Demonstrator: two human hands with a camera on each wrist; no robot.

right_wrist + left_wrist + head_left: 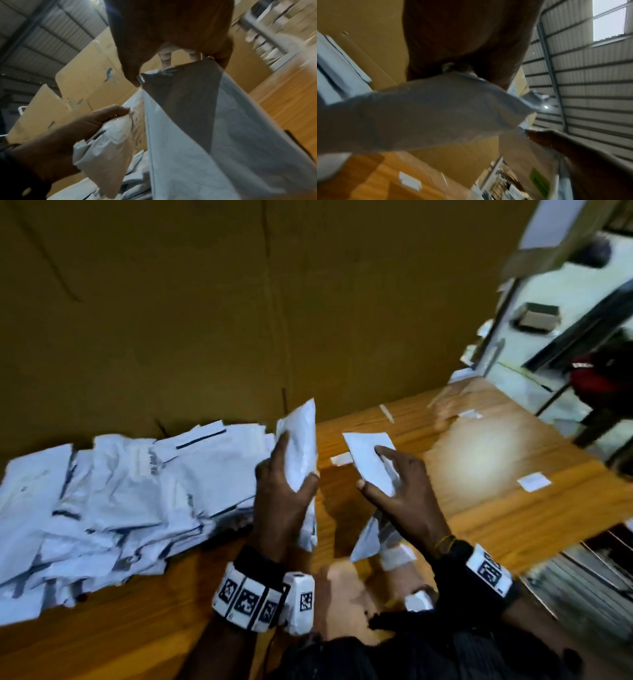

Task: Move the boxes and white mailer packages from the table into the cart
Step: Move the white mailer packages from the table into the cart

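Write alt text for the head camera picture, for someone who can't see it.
Each hand grips a white mailer above a wooden table: left hand, left mailer, right hand, right mailer. A pile of mailers lies left, against cardboard.

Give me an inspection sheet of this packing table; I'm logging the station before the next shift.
Surface: wooden table, glare patch.
Job's things: pile of white mailers on the table's left; no cart identified.
Clutter: small paper slips scattered on the right.
Grippers: left hand grips a mailer; right hand holds another mailer.
Cables: nothing seen.
Surroundings: cardboard wall behind the table; metal shelving at right.
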